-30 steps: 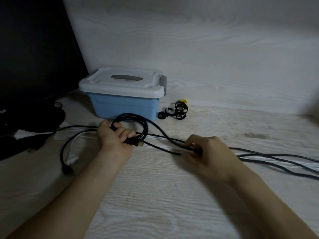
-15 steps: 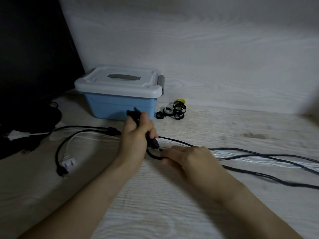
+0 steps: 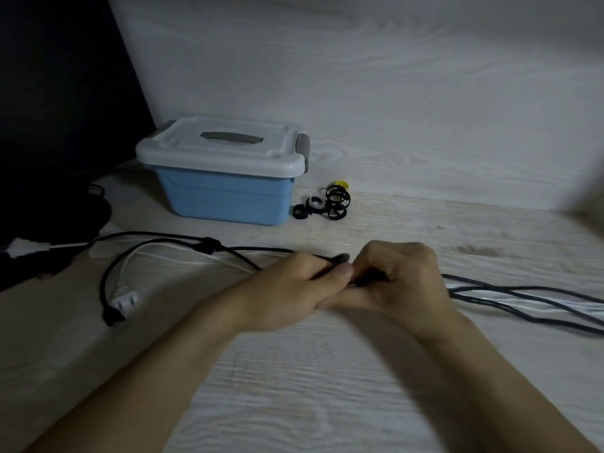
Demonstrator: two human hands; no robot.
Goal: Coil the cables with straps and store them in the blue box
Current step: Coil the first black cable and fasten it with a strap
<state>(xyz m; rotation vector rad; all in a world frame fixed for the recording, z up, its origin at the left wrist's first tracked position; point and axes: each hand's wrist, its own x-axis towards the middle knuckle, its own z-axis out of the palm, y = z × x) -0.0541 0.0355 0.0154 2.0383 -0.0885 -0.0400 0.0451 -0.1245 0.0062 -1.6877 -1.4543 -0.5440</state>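
My left hand [image 3: 294, 289] and my right hand [image 3: 398, 282] meet at the table's middle, both pinching a black cable [image 3: 523, 295] whose end pokes up between them. The cable trails off to the right. Behind them stands the blue box [image 3: 225, 197] with its white lid latched. Several rolled straps [image 3: 327, 204], black, white and yellow, lie just right of the box. A white cable [image 3: 170, 256] and another black cable [image 3: 157, 238] with a plug end run left of my hands.
A dark monitor [image 3: 58, 93] and its black base [image 3: 49, 223] fill the left side. A white plug [image 3: 125, 302] and a black plug [image 3: 111, 317] lie at the front left. A pale wall rises behind the table.
My left hand dropped from in front of the box to table level and closed against my right hand. The coil seen a second ago is no longer visible.
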